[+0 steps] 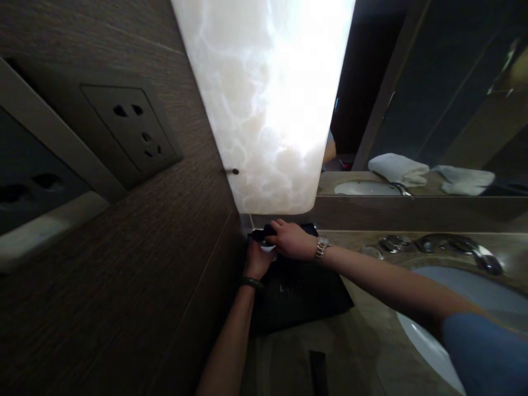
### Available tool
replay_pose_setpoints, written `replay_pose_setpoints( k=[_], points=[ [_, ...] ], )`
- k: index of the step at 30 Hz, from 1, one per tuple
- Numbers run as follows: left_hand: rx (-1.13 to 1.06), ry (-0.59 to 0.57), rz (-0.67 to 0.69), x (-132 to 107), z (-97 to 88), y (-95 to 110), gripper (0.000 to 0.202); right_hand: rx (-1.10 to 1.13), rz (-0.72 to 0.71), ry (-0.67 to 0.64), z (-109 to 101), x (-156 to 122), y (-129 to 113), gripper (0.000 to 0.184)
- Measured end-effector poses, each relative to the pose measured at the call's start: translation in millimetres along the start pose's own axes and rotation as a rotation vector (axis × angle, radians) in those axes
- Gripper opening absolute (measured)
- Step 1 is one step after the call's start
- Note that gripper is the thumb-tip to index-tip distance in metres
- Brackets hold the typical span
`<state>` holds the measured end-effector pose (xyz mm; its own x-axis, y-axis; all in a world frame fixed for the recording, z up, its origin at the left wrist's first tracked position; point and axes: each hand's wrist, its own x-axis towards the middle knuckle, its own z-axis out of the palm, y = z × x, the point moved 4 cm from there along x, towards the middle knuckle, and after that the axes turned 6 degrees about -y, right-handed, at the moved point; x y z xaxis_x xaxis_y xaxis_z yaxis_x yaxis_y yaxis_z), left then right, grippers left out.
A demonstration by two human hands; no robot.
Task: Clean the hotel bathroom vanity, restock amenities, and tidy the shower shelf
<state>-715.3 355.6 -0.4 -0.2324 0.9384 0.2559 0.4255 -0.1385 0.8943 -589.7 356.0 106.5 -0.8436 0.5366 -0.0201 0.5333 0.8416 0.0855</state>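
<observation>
My left hand (pixel 258 260), with a dark bracelet at the wrist, is closed close to the wall at the back left corner of the counter. What its fingers hold is too dark and small to make out. My right hand (pixel 293 241), wearing a metal watch (pixel 322 247), reaches across from the right and grips a small black object (pixel 263 234) at its fingertips. A bit of something white (pixel 268 249) shows between the two hands. Beneath them lies a flat black case or tray (pixel 307 297) with faint lettering, partly covered by my hands.
A dark strip-like item (pixel 318 371) lies on the stone counter (pixel 358 352) at the front. To the right are a sink (pixel 429 341), a faucet (pixel 462 245) and a small glass dish (pixel 372 252). A glowing panel (pixel 264 110) hangs above; sockets (pixel 132 126) sit on the left wall.
</observation>
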Motion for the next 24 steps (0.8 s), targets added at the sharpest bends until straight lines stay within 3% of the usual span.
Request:
replay_pose_setpoints(
  k=[3, 5, 7, 9, 11, 13, 16, 18, 21, 24],
  points=[
    [-0.009, -0.009, 0.003, 5, 0.7, -2, 0.068, 0.003, -0.103, -0.166, 12, -37, -6, 0.028],
    [-0.023, 0.0, -0.003, 5, -1.0, -2, 0.072, 0.105, -0.084, -0.249, 20, -72, -2, 0.033],
    [-0.057, 0.02, -0.019, -4, -7.3, 2, 0.07, 0.254, 0.016, -0.19, 22, -99, 11, 0.047],
    [-0.167, 0.055, -0.044, -27, -19.7, 9, 0.067, 0.375, 0.146, -0.029, 18, -107, 27, 0.055],
    [-0.356, 0.108, -0.091, -64, -36.3, 16, 0.066, 0.415, 0.232, 0.132, 15, -91, 37, 0.056],
    [-0.53, 0.159, -0.193, -107, -52.8, 19, 0.072, 0.378, 0.224, 0.201, 20, -52, 36, 0.056],
    [-0.574, 0.216, -0.35, -162, -74.3, 16, 0.082, 0.252, 0.165, 0.075, 46, 22, 16, 0.053],
    [-0.552, 0.185, -0.399, -185, -83.8, 14, 0.084, 0.189, 0.197, 0.002, 65, 53, 3, 0.047],
    [-0.521, 0.152, -0.409, -203, -92.8, 14, 0.082, 0.188, 0.176, -0.016, 81, 48, -17, 0.042],
    [-0.505, 0.223, -0.381, -209, -99.6, 18, 0.076, 0.245, -0.022, -0.09, 80, -13, -37, 0.048]
  ],
)
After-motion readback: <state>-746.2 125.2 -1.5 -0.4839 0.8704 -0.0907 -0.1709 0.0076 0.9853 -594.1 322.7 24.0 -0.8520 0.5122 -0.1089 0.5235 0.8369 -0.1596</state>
